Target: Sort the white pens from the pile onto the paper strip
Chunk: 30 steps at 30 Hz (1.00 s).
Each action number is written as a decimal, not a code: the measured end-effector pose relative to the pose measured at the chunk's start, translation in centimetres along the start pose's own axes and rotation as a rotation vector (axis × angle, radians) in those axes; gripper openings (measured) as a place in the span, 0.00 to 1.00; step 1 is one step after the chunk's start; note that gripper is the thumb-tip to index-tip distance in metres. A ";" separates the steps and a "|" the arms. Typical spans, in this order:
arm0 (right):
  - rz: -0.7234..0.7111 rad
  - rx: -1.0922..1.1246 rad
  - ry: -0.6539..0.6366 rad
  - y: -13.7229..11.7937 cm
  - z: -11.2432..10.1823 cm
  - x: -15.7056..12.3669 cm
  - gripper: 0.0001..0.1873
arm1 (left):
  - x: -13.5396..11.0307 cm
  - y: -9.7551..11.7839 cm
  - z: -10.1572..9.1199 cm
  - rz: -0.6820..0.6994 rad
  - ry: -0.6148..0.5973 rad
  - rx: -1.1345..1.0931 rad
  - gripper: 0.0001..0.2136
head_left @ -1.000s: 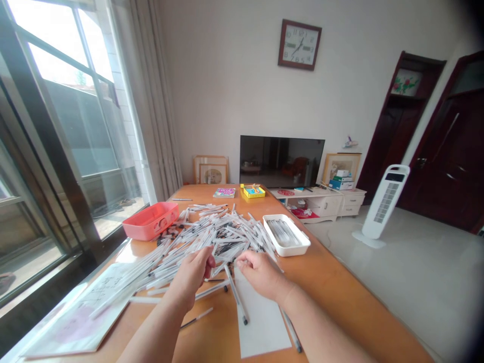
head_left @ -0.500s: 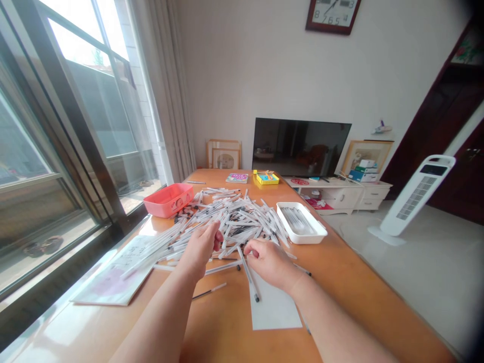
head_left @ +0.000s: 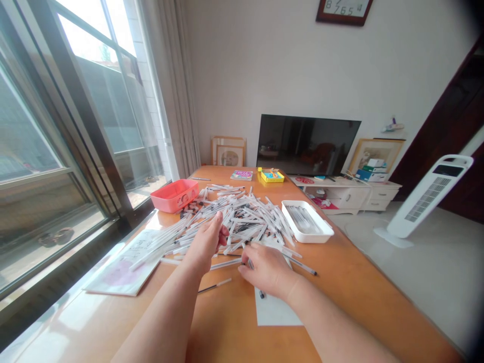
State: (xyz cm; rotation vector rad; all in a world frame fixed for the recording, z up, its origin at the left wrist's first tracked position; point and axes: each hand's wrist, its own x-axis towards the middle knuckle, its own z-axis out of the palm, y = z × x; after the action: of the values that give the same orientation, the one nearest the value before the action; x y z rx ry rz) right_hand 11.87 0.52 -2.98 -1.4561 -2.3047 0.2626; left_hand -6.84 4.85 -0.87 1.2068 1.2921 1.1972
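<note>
Glossy brown wooden table (head_left: 340,272); no raised rim seen, so a pen knocked right could roll off the edge. Mid-table: loose heap of slim translucent-white plastic pens with black ends (head_left: 249,214), crossed at all angles; tugging one could drag or spill neighbours. Far left, coral-red plastic basket (head_left: 162,201), touching or nearly touching the heap. Right, shallow white plastic tray (head_left: 315,236) with pens inside, near the table edge; an elbow bump might tip it. Left hand (head_left: 206,242) at the heap's near side, fingers curled, thumb up; cannot tell if anything is held. Right hand (head_left: 266,267) over white paper sheet (head_left: 272,313), fingers half-curled over a black-ended pen (head_left: 262,294); grip hidden. A loose pinch could let it slip. Near, thin dark-and-clear refill (head_left: 215,286), easily swept by the left forearm.
</note>
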 end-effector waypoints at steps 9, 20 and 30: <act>-0.015 -0.104 0.006 -0.5 1.1 0.1 0.04 | 0.2 -0.4 0.2 -0.021 -0.007 -0.136 0.22; -0.008 -0.116 0.029 -0.9 1.3 0.3 0.07 | 0.4 -0.9 0.4 -0.035 0.029 -0.159 0.12; -0.093 -0.126 0.029 -1.5 1.7 0.3 0.05 | 0.2 -0.8 0.8 0.017 0.027 -0.148 0.12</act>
State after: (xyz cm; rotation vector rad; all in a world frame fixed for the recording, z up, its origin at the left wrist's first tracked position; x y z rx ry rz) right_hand 9.75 0.21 -3.87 -1.3964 -2.3956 0.0698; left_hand -6.13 5.02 -1.71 1.1002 1.1928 1.3016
